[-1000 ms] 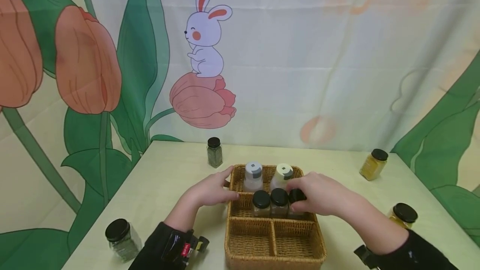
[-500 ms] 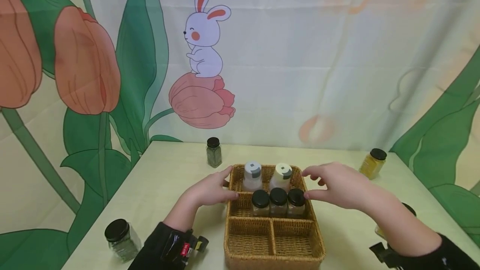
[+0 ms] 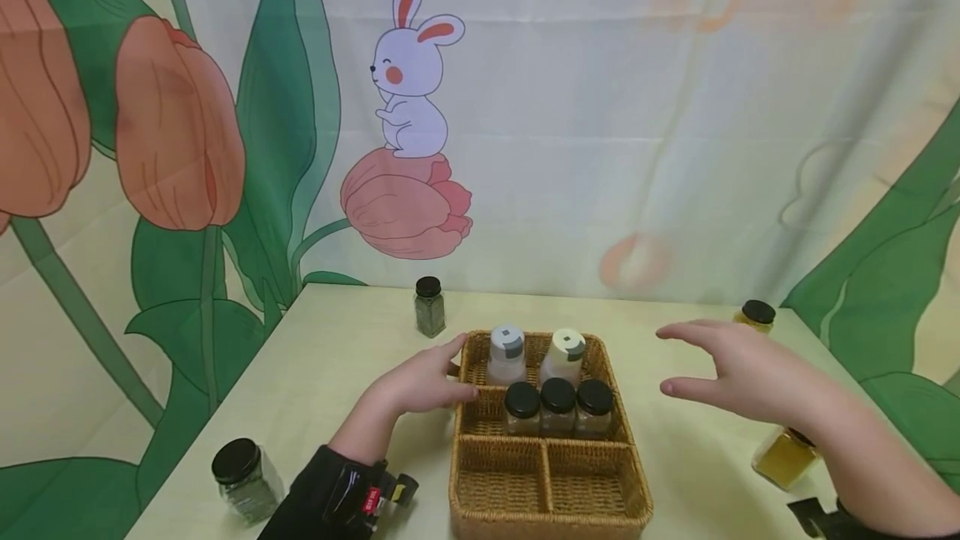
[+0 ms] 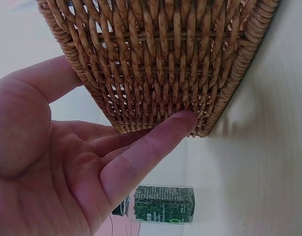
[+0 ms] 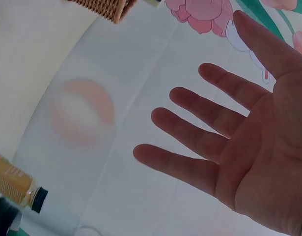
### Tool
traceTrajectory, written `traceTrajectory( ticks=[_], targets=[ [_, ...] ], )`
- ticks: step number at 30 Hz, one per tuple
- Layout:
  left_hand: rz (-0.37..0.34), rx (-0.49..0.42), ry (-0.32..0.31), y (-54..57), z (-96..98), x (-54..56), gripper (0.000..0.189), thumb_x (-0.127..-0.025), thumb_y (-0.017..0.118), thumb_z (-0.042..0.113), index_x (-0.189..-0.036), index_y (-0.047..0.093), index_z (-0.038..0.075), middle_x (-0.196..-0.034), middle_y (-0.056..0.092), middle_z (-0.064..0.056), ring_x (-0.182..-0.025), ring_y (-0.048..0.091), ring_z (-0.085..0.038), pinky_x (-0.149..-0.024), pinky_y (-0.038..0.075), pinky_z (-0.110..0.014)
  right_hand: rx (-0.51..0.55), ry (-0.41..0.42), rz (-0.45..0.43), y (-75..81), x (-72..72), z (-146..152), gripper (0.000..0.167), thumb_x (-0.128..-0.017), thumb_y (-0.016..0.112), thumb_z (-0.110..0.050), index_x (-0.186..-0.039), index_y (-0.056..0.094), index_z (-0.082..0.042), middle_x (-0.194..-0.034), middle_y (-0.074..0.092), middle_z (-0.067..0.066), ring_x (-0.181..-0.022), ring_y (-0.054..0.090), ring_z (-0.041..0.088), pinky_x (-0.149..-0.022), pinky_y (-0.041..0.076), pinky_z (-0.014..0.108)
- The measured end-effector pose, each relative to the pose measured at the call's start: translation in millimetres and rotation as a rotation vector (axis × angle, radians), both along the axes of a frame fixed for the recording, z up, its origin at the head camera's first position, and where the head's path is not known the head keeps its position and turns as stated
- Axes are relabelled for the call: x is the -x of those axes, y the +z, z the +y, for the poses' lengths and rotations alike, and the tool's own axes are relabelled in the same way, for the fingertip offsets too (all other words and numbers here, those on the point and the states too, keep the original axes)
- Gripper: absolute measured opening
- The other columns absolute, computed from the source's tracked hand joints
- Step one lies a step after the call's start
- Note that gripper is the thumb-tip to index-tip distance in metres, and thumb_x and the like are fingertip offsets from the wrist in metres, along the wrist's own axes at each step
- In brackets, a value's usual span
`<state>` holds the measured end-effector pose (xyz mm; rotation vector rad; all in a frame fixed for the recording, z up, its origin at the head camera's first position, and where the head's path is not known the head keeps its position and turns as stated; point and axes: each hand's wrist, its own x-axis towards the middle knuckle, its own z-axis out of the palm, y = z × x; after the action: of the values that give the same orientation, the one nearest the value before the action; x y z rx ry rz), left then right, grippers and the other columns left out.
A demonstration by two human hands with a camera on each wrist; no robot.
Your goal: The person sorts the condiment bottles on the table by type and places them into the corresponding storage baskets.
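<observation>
A wicker basket [image 3: 551, 518] with compartments stands at the front middle of the table. My left hand [image 3: 427, 379] touches its left side; the left wrist view shows straight fingers [image 4: 146, 152] against the woven wall. In the basket's middle row are three black-lidded jars, among them a right-hand jar [image 3: 594, 412]. Behind them, the back compartment holds a grey-capped shaker [image 3: 507, 355] and a cream-capped shaker [image 3: 562, 357]. My right hand [image 3: 738, 369] hovers right of the basket, fingers spread and holding nothing. It partly covers a yellow jar [image 3: 756, 316] at the back right.
Nearer on the right, a second yellow jar [image 3: 784, 458] sits partly behind the right forearm. A jar of green herbs [image 3: 431, 312] stands behind the basket's left corner, and another green jar [image 3: 249, 486] is at the front left. A printed curtain [image 3: 540, 107] hangs behind the table.
My right hand has let go of the right-hand black-lidded jar in the middle row and moved away to the right. The left hand stays at the basket.
</observation>
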<state>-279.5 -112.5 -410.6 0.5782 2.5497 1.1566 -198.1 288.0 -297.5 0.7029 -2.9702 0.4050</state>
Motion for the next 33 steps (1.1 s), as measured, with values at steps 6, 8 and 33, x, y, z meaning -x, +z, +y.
traceTrajectory(
  ticks=[6,8,33],
  targets=[
    [-0.002,0.004,0.008,0.6,0.0,-0.6,0.098,-0.089,0.078,0.027,-0.162,0.019,0.002,-0.145,0.052,-0.025,-0.127,0.057,-0.038,-0.089,0.056,-0.05,0.001,-0.023,-0.005,0.5,-4.3,20,0.078,-0.087,0.072,-0.062,-0.144,0.057,-0.011,-0.141,0.057,0.017,-0.121,0.057,0.042,-0.09,0.051,0.058],
    [0.001,0.005,0.009,0.3,-0.1,-0.5,0.098,-0.088,0.078,0.027,-0.162,0.019,0.003,-0.145,0.052,-0.025,-0.127,0.057,-0.038,-0.089,0.056,-0.05,-0.004,-0.033,-0.014,0.3,-4.9,25,0.079,-0.087,0.072,-0.062,-0.145,0.056,-0.01,-0.143,0.054,0.02,-0.121,0.058,0.043,-0.089,0.052,0.06],
    [-0.014,-0.009,0.005,-0.1,-0.7,-0.4,0.099,-0.088,0.079,0.027,-0.163,0.019,0.004,-0.142,0.054,-0.026,-0.122,0.06,-0.036,-0.084,0.058,-0.046,-0.087,-0.211,-0.111,-24.1,-8.3,86,0.097,-0.083,0.075,-0.063,-0.147,0.047,0.004,-0.138,0.051,0.037,-0.12,0.05,0.057,-0.086,0.048,0.067]
  ],
)
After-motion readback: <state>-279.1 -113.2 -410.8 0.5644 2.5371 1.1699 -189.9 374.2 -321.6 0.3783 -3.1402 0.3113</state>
